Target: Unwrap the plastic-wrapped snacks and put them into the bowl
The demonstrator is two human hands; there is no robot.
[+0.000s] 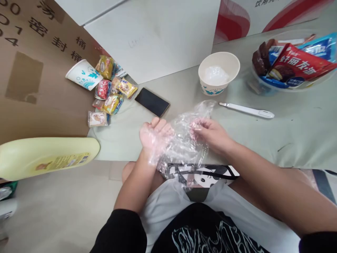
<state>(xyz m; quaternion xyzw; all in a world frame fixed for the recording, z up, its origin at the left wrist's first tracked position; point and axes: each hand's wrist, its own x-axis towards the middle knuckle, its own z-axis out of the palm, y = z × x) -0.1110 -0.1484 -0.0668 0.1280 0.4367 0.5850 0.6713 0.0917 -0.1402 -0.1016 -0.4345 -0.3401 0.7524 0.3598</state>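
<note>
Crumpled clear plastic film stretches between my two hands above the table's front edge. My left hand is closed, its fingers curled, and film lies across its palm and wrist. Thumb and fingers of my right hand pinch the film from the other side. Beyond them stands a paper bowl with some clear plastic inside. A white utility knife lies to the right of the bowl. Left of the film is a dark phone, lying flat.
At the left, a tilted paper cup touches several wrapped snacks. A clear bowl of packaged snacks sits at the right. White boxes and a cardboard box border the table; a yellow bottle juts in.
</note>
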